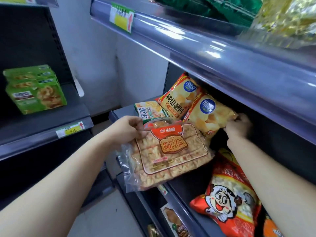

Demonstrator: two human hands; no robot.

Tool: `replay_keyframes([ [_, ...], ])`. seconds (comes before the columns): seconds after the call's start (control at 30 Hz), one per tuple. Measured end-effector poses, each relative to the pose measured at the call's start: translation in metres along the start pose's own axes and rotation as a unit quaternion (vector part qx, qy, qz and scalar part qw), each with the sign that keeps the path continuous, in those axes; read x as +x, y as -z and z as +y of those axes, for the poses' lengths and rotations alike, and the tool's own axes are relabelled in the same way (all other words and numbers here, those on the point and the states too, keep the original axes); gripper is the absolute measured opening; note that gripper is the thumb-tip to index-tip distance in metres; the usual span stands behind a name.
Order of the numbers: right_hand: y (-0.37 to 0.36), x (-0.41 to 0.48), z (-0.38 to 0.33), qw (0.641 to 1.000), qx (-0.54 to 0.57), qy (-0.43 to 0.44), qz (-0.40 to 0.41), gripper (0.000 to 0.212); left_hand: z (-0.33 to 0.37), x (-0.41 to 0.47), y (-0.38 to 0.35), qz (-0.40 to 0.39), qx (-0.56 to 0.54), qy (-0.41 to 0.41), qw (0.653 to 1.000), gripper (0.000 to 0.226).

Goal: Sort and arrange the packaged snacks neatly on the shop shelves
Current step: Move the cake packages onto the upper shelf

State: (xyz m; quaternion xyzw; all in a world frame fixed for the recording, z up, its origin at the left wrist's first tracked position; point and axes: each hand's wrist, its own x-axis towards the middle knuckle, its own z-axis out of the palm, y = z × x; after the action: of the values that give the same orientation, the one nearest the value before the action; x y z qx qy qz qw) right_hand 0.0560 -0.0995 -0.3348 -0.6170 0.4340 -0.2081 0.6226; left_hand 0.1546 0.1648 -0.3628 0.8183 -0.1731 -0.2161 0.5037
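Note:
My left hand [128,129] grips the top edge of a clear pack of square pastries [171,154] with an orange label, held in front of the middle shelf. My right hand [238,126] reaches under the upper shelf and pinches the right edge of a yellow potato chip bag [207,115]. A second yellow chip bag [177,98] leans behind it. A green-and-white snack pack [148,110] lies flat at the left of that shelf. A red bag with a cartoon face [227,199] lies under my right forearm.
Green snack boxes [35,89] are stacked on the left shelving unit. Green and gold bags [256,12] sit on the upper shelf, whose purple price rail [205,47] overhangs my right hand. More packs [172,219] lie on a lower shelf.

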Motion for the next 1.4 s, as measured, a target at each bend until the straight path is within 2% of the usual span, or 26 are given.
replay_keyframes([
  [0.07, 0.0, 0.0, 0.002, 1.0, -0.007, -0.001, 0.025, 0.032, -0.007, -0.003, 0.006, -0.001, -0.036, 0.011, 0.999, 0.034],
  [0.23, -0.002, -0.012, -0.002, 0.999, -0.031, -0.022, -0.033, 0.041, -0.018, -0.013, 0.01, -0.017, -0.123, 0.038, 0.992, 0.032],
  [0.4, 0.002, -0.021, 0.004, 0.999, -0.007, -0.043, -0.025, 0.038, -0.018, -0.026, 0.006, -0.02, -0.183, 0.046, 0.982, 0.025],
  [0.5, 0.008, -0.028, 0.012, 0.995, 0.03, -0.091, -0.022, 0.044, -0.014, -0.038, 0.001, -0.006, -0.218, 0.05, 0.975, 0.028],
  [0.63, 0.016, -0.042, 0.02, 0.986, 0.09, -0.11, -0.086, 0.057, -0.008, -0.052, -0.005, 0.004, -0.237, 0.044, 0.97, 0.027],
  [0.7, 0.022, -0.051, 0.023, 0.985, 0.079, -0.102, -0.117, 0.058, -0.005, -0.06, -0.004, 0.007, -0.229, 0.034, 0.973, 0.026],
  [0.8, 0.035, -0.071, 0.023, 0.984, 0.046, -0.087, -0.147, 0.046, 0.002, -0.077, -0.003, 0.004, -0.241, 0.007, 0.971, 0.027],
  [0.93, 0.065, -0.102, 0.026, 0.974, 0.018, -0.082, -0.211, 0.056, 0.012, -0.103, 0.0, 0.026, -0.221, -0.032, 0.974, 0.028],
  [1.0, 0.088, -0.123, 0.026, 0.968, 0.002, -0.064, -0.241, 0.064, 0.021, -0.117, 0.002, 0.055, -0.198, -0.049, 0.977, 0.026],
  [1.07, 0.107, -0.147, 0.027, 0.964, -0.02, -0.026, -0.265, 0.068, 0.03, -0.127, -0.001, 0.117, -0.17, -0.061, 0.977, 0.025],
  [1.2, 0.128, -0.206, 0.027, 0.968, -0.013, 0.056, -0.246, 0.059, 0.042, -0.144, -0.016, 0.224, -0.148, -0.032, 0.963, 0.024],
  [1.37, 0.162, -0.277, 0.016, 0.976, 0.006, 0.13, -0.176, 0.045, 0.058, -0.179, -0.038, 0.229, -0.155, -0.009, 0.961, 0.007],
  [1.4, 0.171, -0.289, 0.014, 0.975, 0.005, 0.144, -0.167, 0.045, 0.062, -0.189, -0.042, 0.226, -0.162, -0.006, 0.96, 0.018],
])
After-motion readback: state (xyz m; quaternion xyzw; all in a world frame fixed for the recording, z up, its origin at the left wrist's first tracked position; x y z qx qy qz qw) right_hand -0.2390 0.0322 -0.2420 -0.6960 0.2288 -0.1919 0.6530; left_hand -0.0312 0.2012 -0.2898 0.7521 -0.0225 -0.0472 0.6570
